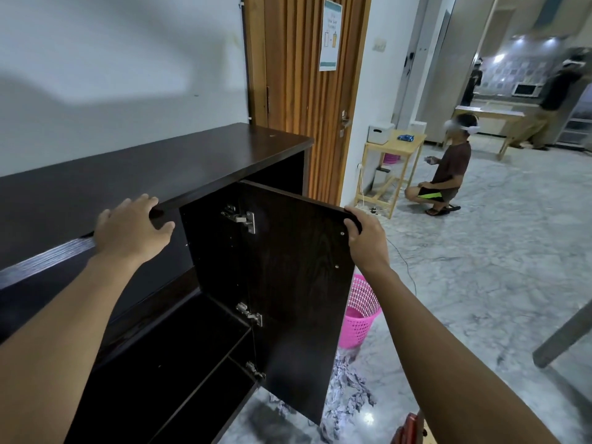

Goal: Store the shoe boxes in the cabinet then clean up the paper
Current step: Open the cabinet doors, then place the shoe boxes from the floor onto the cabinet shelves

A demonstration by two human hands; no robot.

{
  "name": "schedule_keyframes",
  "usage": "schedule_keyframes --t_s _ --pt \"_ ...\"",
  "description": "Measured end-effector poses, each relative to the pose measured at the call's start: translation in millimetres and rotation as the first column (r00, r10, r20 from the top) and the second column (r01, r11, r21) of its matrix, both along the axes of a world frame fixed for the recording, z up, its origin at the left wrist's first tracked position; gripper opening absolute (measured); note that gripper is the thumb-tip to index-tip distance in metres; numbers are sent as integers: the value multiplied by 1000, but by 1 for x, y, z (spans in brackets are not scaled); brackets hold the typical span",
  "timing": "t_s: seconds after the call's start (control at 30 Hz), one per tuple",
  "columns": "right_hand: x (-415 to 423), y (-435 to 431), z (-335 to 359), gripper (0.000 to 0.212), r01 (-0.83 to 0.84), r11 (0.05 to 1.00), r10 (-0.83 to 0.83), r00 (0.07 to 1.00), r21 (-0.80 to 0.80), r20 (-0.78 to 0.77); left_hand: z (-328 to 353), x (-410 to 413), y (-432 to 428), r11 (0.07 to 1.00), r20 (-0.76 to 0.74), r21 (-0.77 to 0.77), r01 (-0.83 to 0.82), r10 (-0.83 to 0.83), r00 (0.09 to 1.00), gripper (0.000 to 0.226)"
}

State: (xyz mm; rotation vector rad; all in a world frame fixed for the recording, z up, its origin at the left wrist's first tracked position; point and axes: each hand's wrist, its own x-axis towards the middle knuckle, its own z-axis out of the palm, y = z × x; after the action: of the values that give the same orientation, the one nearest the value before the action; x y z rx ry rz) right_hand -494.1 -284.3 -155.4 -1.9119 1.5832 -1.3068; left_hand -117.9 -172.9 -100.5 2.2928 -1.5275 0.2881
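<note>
Door (298, 267) stands open, right hand (363, 233) curled round its top corner. Left hand (131, 227) grips the cabinet (160, 161) top's front edge, fingers hooked over; paper (346, 398) lies crumpled on the floor (480, 251) by the door.

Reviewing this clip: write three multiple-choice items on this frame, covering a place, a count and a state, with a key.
1. The left hand grips:
A. the cabinet top at its front edge
B. a shoe box
C. a broom

2. Hinges showing on the door:
A. one
B. three
C. five

3. The door is:
A. shut
B. swung open, with the right hand holding its top corner
C. lying on the floor

Key:
1 A, fingers lie over the edge and the thumb is under it.
2 B, three metal hinges run down its inner side.
3 B, shelves show beside it.
</note>
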Motion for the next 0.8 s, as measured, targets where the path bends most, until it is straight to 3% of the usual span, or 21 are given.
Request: schedule_keyframes --t_s 0.2,0.3,0.37,0.47,0.53,0.6,0.67,0.8 --pt "3 11 -8 48 53 999 -51 993 10 -106 -6 -9 10 999 92 -35 -7 10 996 65" --pt "-3 33 -19 58 122 988 -127 991 -90 -48 -15 -14 18 1000 171 0 -22 22 985 67" --pt "-12 56 -33 57 151 982 -150 988 -112 25 -22 -27 27 999 144 -40 -4 10 990 62" --pt "-27 99 -61 51 147 988 -144 986 -37 82 -42 -66 45 987 -60 -123 103 -111 992 53" --pt "-40 134 -82 49 150 987 -153 986 50 68 -64 -93 57 976 -316 11 219 -204 927 48" --pt "-56 170 -105 48 164 979 -170 985 123 38 -94 -119 67 902 -538 187 389 -237 809 46" --pt "-76 205 -129 47 183 962 -191 981 201 23 -124 -147 76 824 -628 257 505 -254 736 44" --pt "-119 263 -170 42 252 913 -262 965 321 -12 -172 -208 97 755 -729 281 592 -234 643 35"
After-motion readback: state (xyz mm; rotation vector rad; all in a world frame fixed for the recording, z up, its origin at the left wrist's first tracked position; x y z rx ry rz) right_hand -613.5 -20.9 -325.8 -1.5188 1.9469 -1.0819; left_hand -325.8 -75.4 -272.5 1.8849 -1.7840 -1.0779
